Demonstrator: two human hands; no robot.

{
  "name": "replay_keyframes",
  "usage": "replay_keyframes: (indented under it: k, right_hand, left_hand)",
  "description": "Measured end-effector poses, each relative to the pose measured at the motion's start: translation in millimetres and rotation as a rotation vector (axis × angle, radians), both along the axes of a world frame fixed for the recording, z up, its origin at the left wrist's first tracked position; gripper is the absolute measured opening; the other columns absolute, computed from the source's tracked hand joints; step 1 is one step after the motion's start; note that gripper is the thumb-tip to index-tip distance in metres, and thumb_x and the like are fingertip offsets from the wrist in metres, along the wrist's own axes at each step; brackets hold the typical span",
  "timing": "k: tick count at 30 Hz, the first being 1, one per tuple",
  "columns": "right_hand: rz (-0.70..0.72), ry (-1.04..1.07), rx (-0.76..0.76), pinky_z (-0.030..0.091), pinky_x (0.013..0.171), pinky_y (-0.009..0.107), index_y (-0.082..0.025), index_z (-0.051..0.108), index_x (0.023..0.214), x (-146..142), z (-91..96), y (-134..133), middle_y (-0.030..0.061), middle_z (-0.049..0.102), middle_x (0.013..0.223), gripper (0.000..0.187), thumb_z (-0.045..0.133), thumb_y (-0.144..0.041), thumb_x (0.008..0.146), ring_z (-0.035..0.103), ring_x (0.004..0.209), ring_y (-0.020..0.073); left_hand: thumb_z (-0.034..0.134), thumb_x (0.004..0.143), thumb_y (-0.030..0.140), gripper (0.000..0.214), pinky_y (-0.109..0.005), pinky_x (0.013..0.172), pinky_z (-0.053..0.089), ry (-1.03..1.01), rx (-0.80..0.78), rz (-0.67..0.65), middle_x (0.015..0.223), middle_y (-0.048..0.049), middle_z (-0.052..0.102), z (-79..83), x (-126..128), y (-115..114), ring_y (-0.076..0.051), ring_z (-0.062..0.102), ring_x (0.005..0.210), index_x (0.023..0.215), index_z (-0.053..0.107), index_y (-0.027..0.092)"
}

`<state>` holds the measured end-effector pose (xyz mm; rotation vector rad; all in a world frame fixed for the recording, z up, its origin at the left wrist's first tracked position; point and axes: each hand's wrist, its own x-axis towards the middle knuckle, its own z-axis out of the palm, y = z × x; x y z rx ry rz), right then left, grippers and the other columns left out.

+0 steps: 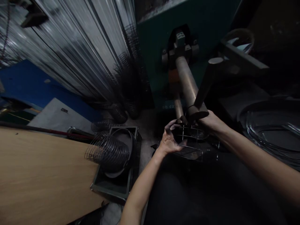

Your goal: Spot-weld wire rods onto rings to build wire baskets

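Note:
A small wire cage (pixel 191 142) of thin rods sits under the end of a machine's long metal roller (pixel 187 82). My left hand (pixel 170 139) curls round the cage's left side, thumb and fingers gripping it. From the right, my right hand (pixel 211 122) holds the cage's far upper edge, close to the roller's dark tip (pixel 197 113). Both hands are closed on the cage. The lower part of the cage fades into shadow above my lap.
A stack of wire rings (pixel 109 151) lies on its side in a dark square crate (pixel 117 184) beside a wooden tabletop (pixel 39 175). More wire coils (pixel 127 81) lean against corrugated metal sheeting. Metal hoops (pixel 272 128) lie at the right. A lever (pixel 207 81) crosses the roller.

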<state>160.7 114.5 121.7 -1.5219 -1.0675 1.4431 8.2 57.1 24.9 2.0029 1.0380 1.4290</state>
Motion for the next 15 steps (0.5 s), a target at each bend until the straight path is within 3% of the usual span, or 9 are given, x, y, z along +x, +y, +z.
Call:
replay_keyframes:
  k: [5,9,15]
  right_hand:
    - [0.030,0.045,0.037,0.037,0.044,0.017,-0.017,0.051,0.068,2.6,-8.5,-1.1,-0.0012,0.052,0.057,0.026,0.076,-0.023,0.068,0.045,0.050,0.0076]
    - [0.079,0.092,0.084,0.039,0.046,0.019,-0.017,0.051,0.072,5.8,-28.1,7.6,0.0003,0.054,0.061,0.026,0.076,-0.024,0.067,0.048,0.053,0.0099]
    - [0.126,0.195,0.169,0.040,0.046,0.021,-0.019,0.050,0.071,6.9,-46.8,20.6,0.0000,0.053,0.062,0.029,0.078,-0.024,0.064,0.048,0.053,0.0107]
  left_hand:
    - [0.075,0.067,0.032,0.090,-0.046,0.087,0.054,0.025,-0.003,0.015,0.116,-0.0102,0.049,-6.6,-1.3,-0.8,-0.024,0.061,0.099,0.132,0.014,0.025]
    - [0.075,0.067,0.033,0.090,-0.047,0.089,0.053,0.024,-0.017,0.014,0.119,-0.0120,0.047,-8.1,-3.1,0.5,-0.024,0.061,0.101,0.131,0.013,0.025]
    - [0.076,0.065,0.032,0.091,-0.047,0.089,0.052,-0.004,-0.023,0.012,0.112,-0.0070,0.050,-9.6,-6.3,8.1,-0.024,0.061,0.101,0.132,0.015,0.026]
